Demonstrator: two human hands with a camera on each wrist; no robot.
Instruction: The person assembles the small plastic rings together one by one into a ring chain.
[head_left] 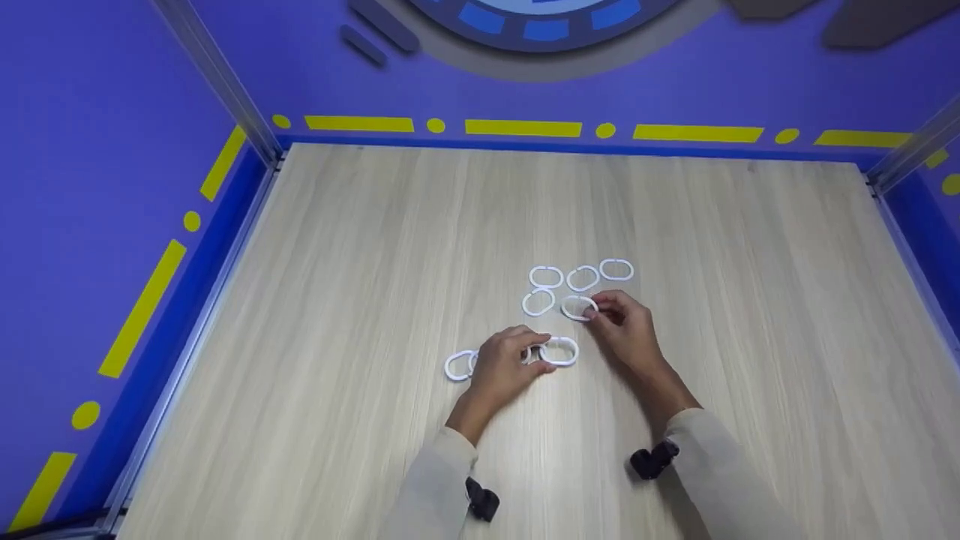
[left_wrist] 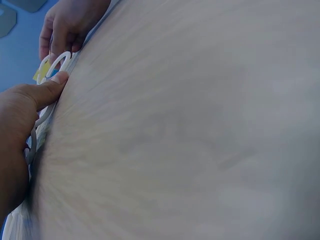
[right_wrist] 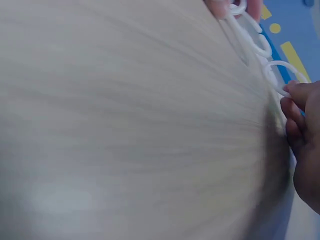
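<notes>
Between the thumb and fingers of my left hand [head_left: 504,365] is a white oval shower curtain ring [head_left: 564,363]. It belongs to a short chain of rings that runs under the hand, and a linked ring [head_left: 454,366] shows at its left side. My right hand [head_left: 628,328] pinches a single white oval ring [head_left: 574,298] by its right end, a little up and right of the chain. In the right wrist view this ring [right_wrist: 283,63] is tilted up at the fingertips. Part of the chain is hidden by the left hand.
Several loose rings lie just beyond the hands: one ring [head_left: 546,286] at the back left, another ring [head_left: 616,279] at the back right. The wooden tabletop [head_left: 360,247] meets a purple back wall [head_left: 525,97] and a left wall [head_left: 82,150].
</notes>
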